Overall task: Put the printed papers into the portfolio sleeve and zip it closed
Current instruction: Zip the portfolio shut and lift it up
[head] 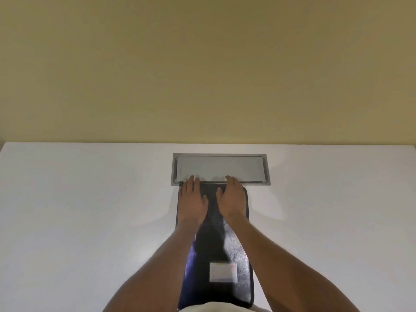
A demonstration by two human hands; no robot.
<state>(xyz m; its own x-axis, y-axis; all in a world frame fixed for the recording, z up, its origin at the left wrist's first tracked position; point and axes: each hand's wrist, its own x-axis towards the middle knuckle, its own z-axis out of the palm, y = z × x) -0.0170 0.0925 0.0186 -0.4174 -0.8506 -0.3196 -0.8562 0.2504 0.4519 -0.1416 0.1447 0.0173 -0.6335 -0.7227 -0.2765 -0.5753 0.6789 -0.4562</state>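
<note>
A dark, shiny portfolio sleeve (pixel 234 248) lies lengthwise on the white table (pixel 90 210), running from the near edge toward the wall. It carries a small white label (pixel 223 272) near its near end. My left hand (pixel 193 200) rests flat on the sleeve's far left corner, fingers stretched out. My right hand (pixel 231 198) lies flat on the far right part, fingers reaching the far edge. Neither hand grips anything. No printed papers are in view. The zipper cannot be made out.
A grey metal cable hatch (pixel 220 168) is set into the table just beyond the sleeve's far end. A plain yellow wall (pixel 202 75) rises behind the table. A pale cloth edge (pixel 216 308) shows at the bottom.
</note>
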